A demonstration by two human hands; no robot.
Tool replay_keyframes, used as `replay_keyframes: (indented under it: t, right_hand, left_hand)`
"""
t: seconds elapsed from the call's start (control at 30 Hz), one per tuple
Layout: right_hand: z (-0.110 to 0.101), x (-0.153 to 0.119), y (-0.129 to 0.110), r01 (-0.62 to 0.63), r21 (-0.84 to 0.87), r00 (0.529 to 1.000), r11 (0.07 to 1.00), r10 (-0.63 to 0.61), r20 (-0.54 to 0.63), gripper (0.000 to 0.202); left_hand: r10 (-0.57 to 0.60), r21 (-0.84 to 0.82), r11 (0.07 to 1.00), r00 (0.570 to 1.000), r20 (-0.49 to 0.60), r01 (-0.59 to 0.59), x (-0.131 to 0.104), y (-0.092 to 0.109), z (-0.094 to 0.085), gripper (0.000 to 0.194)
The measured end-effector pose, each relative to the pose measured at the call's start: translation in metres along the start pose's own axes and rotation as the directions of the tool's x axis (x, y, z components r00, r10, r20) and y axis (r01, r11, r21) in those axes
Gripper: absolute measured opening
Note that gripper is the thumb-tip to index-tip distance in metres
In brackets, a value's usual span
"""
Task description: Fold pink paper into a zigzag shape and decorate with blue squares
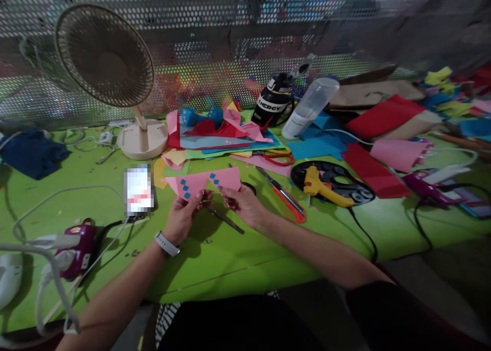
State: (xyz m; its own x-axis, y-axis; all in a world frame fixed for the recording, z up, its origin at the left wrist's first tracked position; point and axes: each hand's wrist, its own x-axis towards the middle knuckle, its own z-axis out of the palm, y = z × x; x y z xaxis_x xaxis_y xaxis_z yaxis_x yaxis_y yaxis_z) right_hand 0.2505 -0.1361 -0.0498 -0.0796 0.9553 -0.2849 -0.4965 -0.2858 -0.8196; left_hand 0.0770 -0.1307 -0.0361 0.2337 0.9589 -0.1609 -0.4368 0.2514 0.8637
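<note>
Between my hands is a pink paper piece (199, 181) with small blue diamonds on it, raised a little above the green table. My left hand (186, 213), with a white band on its wrist, pinches the paper's lower edge near the middle. Farther right, my right hand (243, 202) grips the lower right part with thumb and fingers. Under the paper lies a slim dark tool (226, 221), partly hidden, so its kind is unclear. To the right of my right hand lies an orange utility knife (286, 198) with its blade out.
A yellow glue gun (320, 187) rests on a black tray. Red-handled scissors (276, 157) and stacked coloured paper (226, 144) lie behind. A fan (141, 138), a black bottle (272, 103) and a clear bottle (310, 108) stand farther back. Cables and a purple power strip (79, 246) occupy the left.
</note>
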Motion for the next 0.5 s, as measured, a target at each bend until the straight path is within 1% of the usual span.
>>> replay_keyframes:
  t: [0.2, 0.5]
  right_hand:
    - [0.0036, -0.0009, -0.0015, 0.009, 0.005, 0.999, 1.0, -0.008, -0.05, 0.028]
    - [0.0023, 0.0001, -0.0008, 0.02, 0.0, 0.998, 1.0, -0.02, -0.061, 0.026]
  left_hand:
    - [-0.004, 0.009, 1.0, 1.0, 0.007, 0.004, 0.0013, -0.0006, -0.0009, 0.032]
    - [0.03, 0.004, 1.0, 0.999, 0.031, -0.03, 0.0027, -0.0052, -0.0039, 0.027]
